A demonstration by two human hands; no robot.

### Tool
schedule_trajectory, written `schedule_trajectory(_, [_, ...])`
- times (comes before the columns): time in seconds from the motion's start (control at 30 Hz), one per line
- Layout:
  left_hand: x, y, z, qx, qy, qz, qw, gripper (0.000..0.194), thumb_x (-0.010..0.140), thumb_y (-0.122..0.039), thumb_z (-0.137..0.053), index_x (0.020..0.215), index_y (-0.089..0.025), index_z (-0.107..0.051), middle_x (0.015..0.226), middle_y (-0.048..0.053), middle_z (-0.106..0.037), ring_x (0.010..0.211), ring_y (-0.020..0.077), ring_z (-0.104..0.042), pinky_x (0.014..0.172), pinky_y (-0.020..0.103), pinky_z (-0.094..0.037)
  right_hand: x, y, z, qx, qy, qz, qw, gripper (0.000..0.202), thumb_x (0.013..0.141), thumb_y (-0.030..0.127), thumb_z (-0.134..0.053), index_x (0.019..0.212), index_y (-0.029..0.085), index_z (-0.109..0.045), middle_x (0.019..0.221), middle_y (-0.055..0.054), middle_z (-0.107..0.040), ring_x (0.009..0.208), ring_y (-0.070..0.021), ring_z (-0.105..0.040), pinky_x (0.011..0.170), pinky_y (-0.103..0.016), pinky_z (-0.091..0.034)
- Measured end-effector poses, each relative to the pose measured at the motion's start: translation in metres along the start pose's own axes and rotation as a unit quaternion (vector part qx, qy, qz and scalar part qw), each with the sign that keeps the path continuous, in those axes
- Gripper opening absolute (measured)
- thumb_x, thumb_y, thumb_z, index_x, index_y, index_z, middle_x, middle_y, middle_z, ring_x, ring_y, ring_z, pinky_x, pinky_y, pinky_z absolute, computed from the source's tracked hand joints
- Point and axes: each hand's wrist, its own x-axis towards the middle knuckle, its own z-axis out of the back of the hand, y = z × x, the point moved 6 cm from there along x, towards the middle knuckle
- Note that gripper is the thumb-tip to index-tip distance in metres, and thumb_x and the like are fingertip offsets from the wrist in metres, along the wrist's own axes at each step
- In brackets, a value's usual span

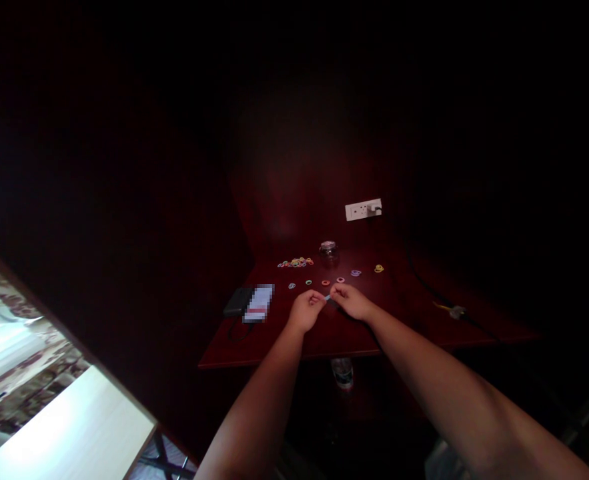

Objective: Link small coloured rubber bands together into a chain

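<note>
Head view. Both my grips are over the near half of the dark red counter (pixel 404 320), drawn close to each other but not touching. Left grip (pixel 319 300): thumb and fingers together, clamped on one end of a small pale blue band (pixel 328 297). Right grip (pixel 333 294): also closed, pinching the other end. The band lies between the two sets of fingertips — its middle exposed, its ends hidden by my fingers.

Beyond the grips, small looped bands form a loose, slightly curved row. Left to right: light blue loop (pixel 291 286), green loop (pixel 309 283), orange-red loop (pixel 325 283), pink loop (pixel 341 280), purple loop (pixel 356 273), yellow loop (pixel 379 269). The pink one is just past my right grip. Farther back, left of a clear jar (pixel 329 251), is a multicoloured pile of bands (pixel 295 263).

To the left, a phone (pixel 259 303) with a pixelated screen lies beside a black case-like object (pixel 237 302). To the right, a dark cable (pixel 431 287) runs by a small yellow-and-pale item (pixel 456 312) — too dim to identify. White socket plate (pixel 363 210) on the back wall, plug inserted at its right end.
</note>
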Motion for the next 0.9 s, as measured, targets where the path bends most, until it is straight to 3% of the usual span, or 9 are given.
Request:
schedule_trajectory(0.4, [-0.003, -0.007, -0.003, 0.010, 0.024, -0.003, 1.000, 0.011, 0.071, -0.024, -0.059, 0.073, -0.013, -0.059, 0.063, -0.001, -0.056, 0.059, 0.0093, -0.049, 0.060, 0.021, -0.038, -0.002, 0.004, 0.004, -0.031, -0.044, 0.005, 0.999, 0.022, 0.077, 0.032, -0.046, 0.060, 0.018, -0.044, 0.057, 0.003, -0.043, 0.056, -0.0109, -0.039, 0.055, -0.023, -0.030])
schedule_trajectory(0.9, [-0.005, -0.013, -0.005, 0.042, 0.030, -0.002, 0.999, 0.009, 0.071, -0.021, -0.058, 0.071, -0.013, -0.058, 0.061, -0.001, -0.054, 0.057, 0.0086, -0.046, 0.060, 0.021, -0.039, 0.000, 0.000, 0.007, -0.020, -0.055, -0.004, 0.998, 0.023, 0.075, 0.033, -0.047, 0.058, 0.018, -0.046, 0.052, 0.004, -0.042, 0.051, -0.0103, -0.038, 0.051, -0.023, -0.029])
